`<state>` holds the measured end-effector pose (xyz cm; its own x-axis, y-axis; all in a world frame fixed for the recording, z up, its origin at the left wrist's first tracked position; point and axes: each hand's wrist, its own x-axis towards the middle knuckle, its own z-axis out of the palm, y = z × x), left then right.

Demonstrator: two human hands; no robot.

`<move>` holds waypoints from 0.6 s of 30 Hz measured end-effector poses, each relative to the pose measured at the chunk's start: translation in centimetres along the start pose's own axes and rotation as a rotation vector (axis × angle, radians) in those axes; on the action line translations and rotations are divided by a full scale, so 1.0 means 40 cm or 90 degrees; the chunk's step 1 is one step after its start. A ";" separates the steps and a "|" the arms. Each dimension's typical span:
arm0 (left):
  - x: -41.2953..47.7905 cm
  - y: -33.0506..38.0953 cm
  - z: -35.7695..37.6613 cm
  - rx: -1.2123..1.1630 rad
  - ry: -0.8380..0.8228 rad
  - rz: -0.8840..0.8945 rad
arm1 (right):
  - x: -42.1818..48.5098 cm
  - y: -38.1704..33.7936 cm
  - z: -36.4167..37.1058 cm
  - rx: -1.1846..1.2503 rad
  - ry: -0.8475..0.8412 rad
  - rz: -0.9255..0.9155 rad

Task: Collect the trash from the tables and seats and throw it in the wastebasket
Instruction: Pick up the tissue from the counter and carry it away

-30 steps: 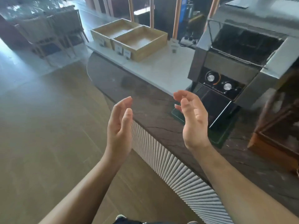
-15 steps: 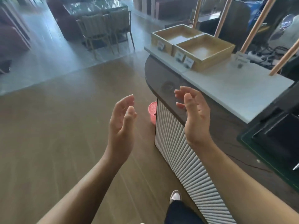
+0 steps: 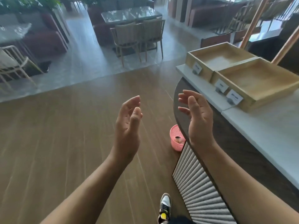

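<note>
Holds left hand (image 3: 127, 126) and right hand (image 3: 199, 120) up, palms facing each other, fingers relaxed and apart, grasping nothing. Has the pink wastebasket (image 3: 175, 136) on the wood floor (image 3: 64, 135) low between them, just beside the ribbed front of the counter (image 3: 202, 183), something small inside. Faces two wooden trays (image 3: 258, 103) on the counter top; dining tables (image 3: 131, 15) and chairs (image 3: 126, 34) farther off.

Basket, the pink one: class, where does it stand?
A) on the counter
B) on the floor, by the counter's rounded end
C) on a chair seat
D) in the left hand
B: the basket stands on the wooden floor, close to the ribbed end of the counter, below its top, and neither hand touches it.
</note>
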<state>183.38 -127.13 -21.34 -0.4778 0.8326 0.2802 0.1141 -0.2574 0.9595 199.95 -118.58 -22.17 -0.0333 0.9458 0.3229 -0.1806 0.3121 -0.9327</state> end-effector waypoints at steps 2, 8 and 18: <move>0.089 -0.016 0.023 0.009 0.018 0.006 | 0.100 0.031 0.021 0.005 -0.019 -0.008; 0.308 -0.071 0.069 0.024 0.038 -0.004 | 0.339 0.101 0.074 -0.008 -0.064 0.009; 0.715 -0.230 0.089 -0.022 0.038 0.002 | 0.683 0.273 0.202 -0.019 -0.062 0.022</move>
<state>171.76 -99.23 -22.05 -0.5288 0.8012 0.2799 0.0860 -0.2775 0.9569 189.13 -90.04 -22.23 -0.1350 0.9431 0.3039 -0.1490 0.2839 -0.9472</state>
